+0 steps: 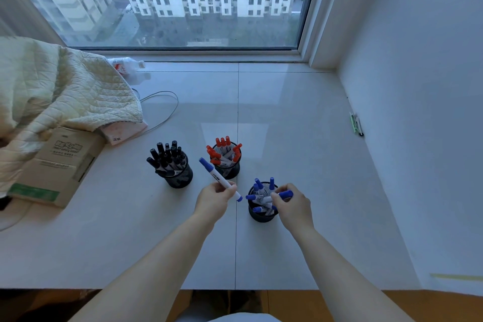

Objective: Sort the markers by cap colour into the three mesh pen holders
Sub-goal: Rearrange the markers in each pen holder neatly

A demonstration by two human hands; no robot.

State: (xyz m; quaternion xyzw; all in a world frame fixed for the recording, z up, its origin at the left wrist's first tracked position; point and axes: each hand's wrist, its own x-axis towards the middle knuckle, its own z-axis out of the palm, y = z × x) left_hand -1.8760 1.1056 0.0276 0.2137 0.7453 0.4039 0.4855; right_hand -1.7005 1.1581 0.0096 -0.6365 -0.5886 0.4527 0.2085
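Three black mesh holders stand on the pale sill. The left holder (180, 178) is full of black-capped markers (166, 155). Red-capped markers (222, 150) fill the middle holder (231, 171). The right holder (261, 215) has several blue-capped markers. My left hand (214, 200) pinches a blue-capped marker (218, 178) in the air between the holders, cap pointing up and away. My right hand (294, 204) grips another blue-capped marker (283, 195) over the rim of the right holder, cap pointing right.
A cardboard box (60, 167) and a quilted cream cloth (60, 91) lie at the left. A plastic bottle (128, 65) and a grey cable (162, 110) lie behind them. A green clip with a pen (356, 124) rests by the right wall.
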